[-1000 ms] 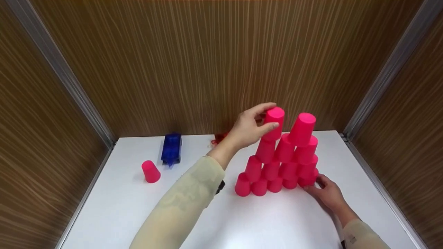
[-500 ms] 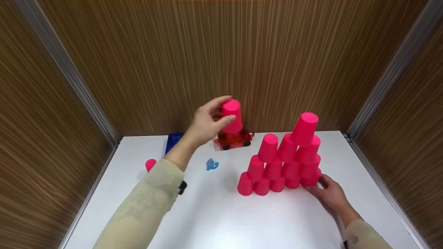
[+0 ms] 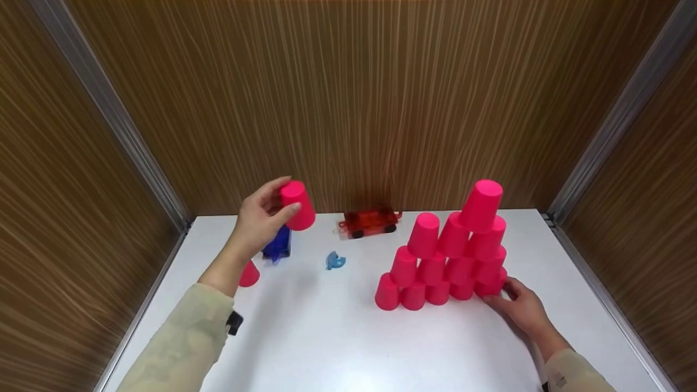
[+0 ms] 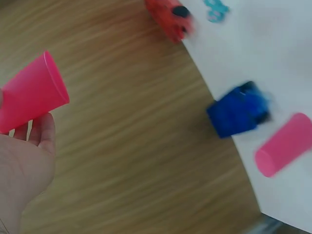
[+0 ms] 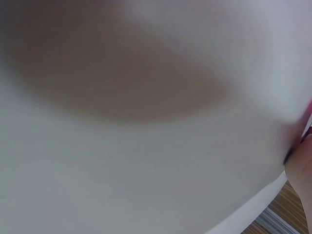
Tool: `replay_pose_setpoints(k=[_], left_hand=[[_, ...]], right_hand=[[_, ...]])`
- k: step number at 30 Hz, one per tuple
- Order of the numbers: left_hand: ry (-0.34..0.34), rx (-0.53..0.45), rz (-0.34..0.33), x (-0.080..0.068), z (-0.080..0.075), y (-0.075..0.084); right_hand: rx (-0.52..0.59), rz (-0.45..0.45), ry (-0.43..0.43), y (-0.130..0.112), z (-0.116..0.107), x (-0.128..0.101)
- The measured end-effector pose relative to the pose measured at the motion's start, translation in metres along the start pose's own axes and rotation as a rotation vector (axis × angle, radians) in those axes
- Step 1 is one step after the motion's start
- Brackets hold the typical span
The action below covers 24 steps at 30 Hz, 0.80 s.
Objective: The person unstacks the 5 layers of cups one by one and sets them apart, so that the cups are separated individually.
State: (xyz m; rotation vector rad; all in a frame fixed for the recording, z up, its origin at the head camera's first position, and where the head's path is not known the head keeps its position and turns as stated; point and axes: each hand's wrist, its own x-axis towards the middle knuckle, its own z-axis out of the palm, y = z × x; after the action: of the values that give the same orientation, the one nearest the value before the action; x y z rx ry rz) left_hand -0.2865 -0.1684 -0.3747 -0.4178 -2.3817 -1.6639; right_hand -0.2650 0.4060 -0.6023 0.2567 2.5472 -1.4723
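In midair, my left hand (image 3: 257, 222) pinches a cup (image 3: 301, 216), likely light, best held mid-side. My right hand (image 3: 521, 308) grips the corner cup (image 3: 491, 287).

Thirteen pink cups (image 3: 459, 269) rise in four tiers at the right of the frame: five at the base, four next, three above, one on top. A fourteenth cup (image 3: 300, 207) appears left of center, a fifteenth cup (image 3: 249, 275) at lower left. Across the middle are one red toy wagon (image 3: 370, 220), one blue translucent toy (image 3: 279, 243) and one light-blue piece (image 3: 335, 261). Two hands show: one left hand (image 3: 261, 218), one right hand (image 3: 524, 309).
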Motion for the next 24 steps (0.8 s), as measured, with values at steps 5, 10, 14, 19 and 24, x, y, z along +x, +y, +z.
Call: replay_pose_setpoints(k=[5,10,14,19,24], left_hand=[[0.045,0.010,-0.075,-0.019,-0.023,-0.023],[0.070,0.042,-0.139,-0.037,-0.041,-0.043],[0.086,0.033,-0.188,-0.053,-0.052,-0.057],[0.118,0.038,-0.239,-0.074,-0.064,-0.077],[0.138,0.056,-0.299,-0.094,-0.074,-0.094]], right_hand=[[0.000,0.002,0.001,0.000,0.000,0.000],[-0.003,-0.029,0.012,0.001,-0.002,-0.003],[-0.012,-0.061,0.025,0.002,-0.002,-0.006],[-0.010,-0.044,0.021,0.003,-0.003,-0.007],[0.000,-0.027,0.015,0.003,-0.004,-0.007]])
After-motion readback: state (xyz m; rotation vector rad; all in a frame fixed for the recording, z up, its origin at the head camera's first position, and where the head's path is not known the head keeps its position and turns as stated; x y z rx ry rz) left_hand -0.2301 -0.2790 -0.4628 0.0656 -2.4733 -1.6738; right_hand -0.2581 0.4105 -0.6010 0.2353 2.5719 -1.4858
